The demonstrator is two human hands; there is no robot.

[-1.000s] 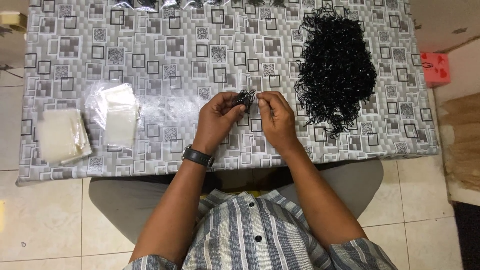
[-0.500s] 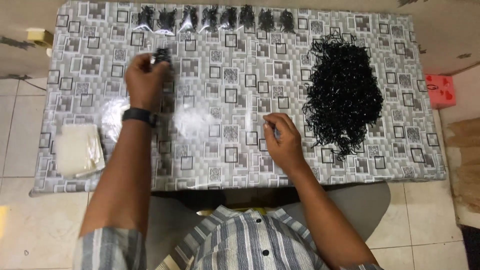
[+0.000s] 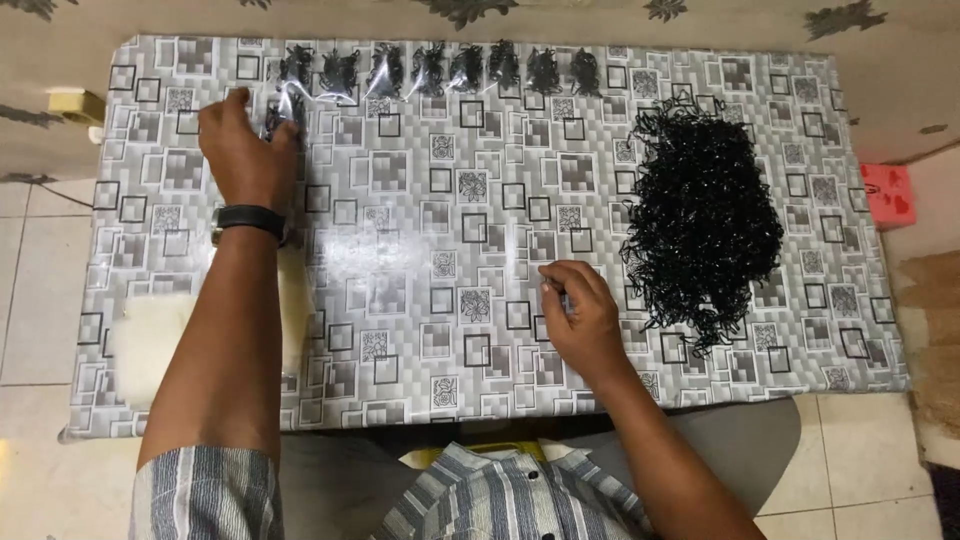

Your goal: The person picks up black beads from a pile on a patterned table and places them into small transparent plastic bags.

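- Left hand [image 3: 243, 150] closed on a small clear bag [image 3: 283, 112] of black bands, beside the row [image 3: 440, 68]
- Right hand [image 3: 582, 318] rests loosely curled, seemingly empty, near the loose pile [image 3: 703, 225]
- Set down carelessly, the bag might knock its neighbours askew on the slick bench [image 3: 420, 250]

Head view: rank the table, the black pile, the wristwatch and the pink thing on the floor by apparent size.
1. table
2. black pile
3. pink thing
4. wristwatch; close to the pink thing, so the order is unsure.
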